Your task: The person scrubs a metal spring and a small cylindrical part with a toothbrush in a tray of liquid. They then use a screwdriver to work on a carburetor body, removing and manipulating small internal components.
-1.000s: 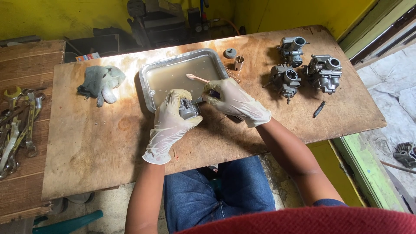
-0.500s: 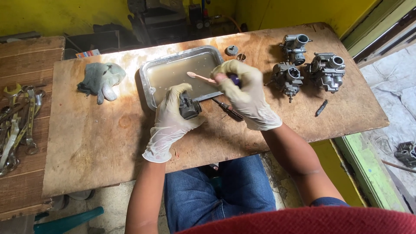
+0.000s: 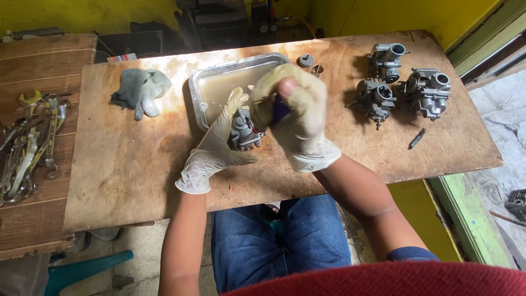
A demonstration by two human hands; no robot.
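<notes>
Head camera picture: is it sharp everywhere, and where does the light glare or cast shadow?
Head view: the raised right hand is slightly soft, as if blurred; the carburetor in the left hand looks sharper. Glare whitens the plywood table near the metal tray and grey rag. The red garment at the bottom edge is out of focus.

- This is a small repair workshop for engine parts.
- Three metal carburettors (image 3: 402, 87) stand on the bare plywood bench (image 3: 137, 181), to the right of the hands.
- A heap of spanners (image 3: 30, 142) lies on a wooden table far to the left of the hands.
- A metal tray (image 3: 211, 87) of murky liquid sits just beyond the hands, a dirty rag (image 3: 141, 87) to its left.
- Yellow walls close in behind.
</notes>
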